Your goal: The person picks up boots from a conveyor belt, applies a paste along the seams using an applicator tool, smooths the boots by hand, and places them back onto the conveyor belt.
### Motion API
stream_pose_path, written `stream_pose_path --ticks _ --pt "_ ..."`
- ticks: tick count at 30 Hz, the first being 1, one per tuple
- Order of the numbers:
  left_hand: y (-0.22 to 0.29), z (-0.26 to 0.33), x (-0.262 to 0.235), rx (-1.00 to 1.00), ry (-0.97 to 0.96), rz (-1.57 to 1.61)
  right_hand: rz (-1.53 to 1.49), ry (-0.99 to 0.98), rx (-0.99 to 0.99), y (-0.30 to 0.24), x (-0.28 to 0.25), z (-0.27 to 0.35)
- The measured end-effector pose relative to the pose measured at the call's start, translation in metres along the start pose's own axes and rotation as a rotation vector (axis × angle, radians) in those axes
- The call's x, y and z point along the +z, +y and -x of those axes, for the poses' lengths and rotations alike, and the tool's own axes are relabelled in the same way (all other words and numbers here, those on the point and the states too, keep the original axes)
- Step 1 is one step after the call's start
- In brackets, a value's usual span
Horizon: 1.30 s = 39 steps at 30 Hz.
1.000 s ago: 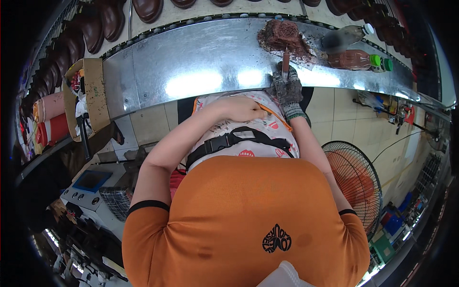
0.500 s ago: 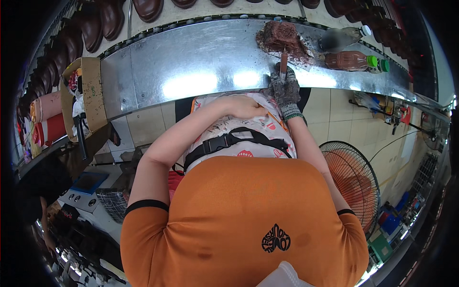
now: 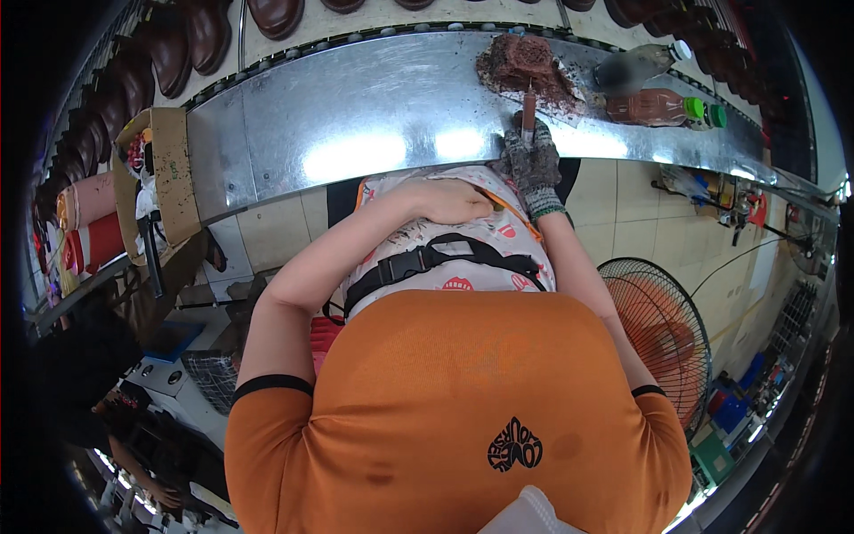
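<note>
So, right hand (image 3: 532, 165) pinches brown syringe (image 3: 529, 110), tip beyond fingers (image 3: 543, 135). Left hand (image 3: 458, 202): can't tell finger state. Shirt (image 3: 418, 374): black heart-shaped lettering (image 3: 514, 445).

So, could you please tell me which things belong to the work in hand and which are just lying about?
Likely in use: brown tool in right hand; perhaps brown lump near it.
Untouched, seemingly just about: bottles, box, fan.
</note>
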<state>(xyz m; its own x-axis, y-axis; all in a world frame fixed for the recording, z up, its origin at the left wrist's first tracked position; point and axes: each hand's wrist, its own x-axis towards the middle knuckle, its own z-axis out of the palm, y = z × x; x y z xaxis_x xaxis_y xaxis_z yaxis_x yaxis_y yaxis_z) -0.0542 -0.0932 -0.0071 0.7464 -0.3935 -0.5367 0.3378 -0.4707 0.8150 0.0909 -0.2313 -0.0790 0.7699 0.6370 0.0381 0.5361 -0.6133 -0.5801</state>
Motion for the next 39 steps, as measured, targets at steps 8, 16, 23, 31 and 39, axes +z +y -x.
stream_pose_path --ticks 8,16,23,31,39 --pt "0.011 0.001 -0.006 -0.060 -0.055 -0.064 -0.176 -0.125 0.231 -0.019 -0.016 -0.003" --pt "0.028 0.011 -0.012 -0.089 0.007 -0.134 -0.182 -0.124 0.221 -0.018 -0.017 -0.003" --pt "0.020 0.003 0.007 -0.129 0.278 -0.299 -0.232 -0.142 0.264 -0.012 -0.009 -0.002" --pt "0.027 0.004 0.012 -0.130 0.450 -0.322 -0.203 -0.123 0.251 -0.018 -0.013 -0.001" --pt "0.031 0.007 0.012 -0.148 0.542 -0.469 -0.098 -0.069 0.176 -0.022 -0.015 -0.001"
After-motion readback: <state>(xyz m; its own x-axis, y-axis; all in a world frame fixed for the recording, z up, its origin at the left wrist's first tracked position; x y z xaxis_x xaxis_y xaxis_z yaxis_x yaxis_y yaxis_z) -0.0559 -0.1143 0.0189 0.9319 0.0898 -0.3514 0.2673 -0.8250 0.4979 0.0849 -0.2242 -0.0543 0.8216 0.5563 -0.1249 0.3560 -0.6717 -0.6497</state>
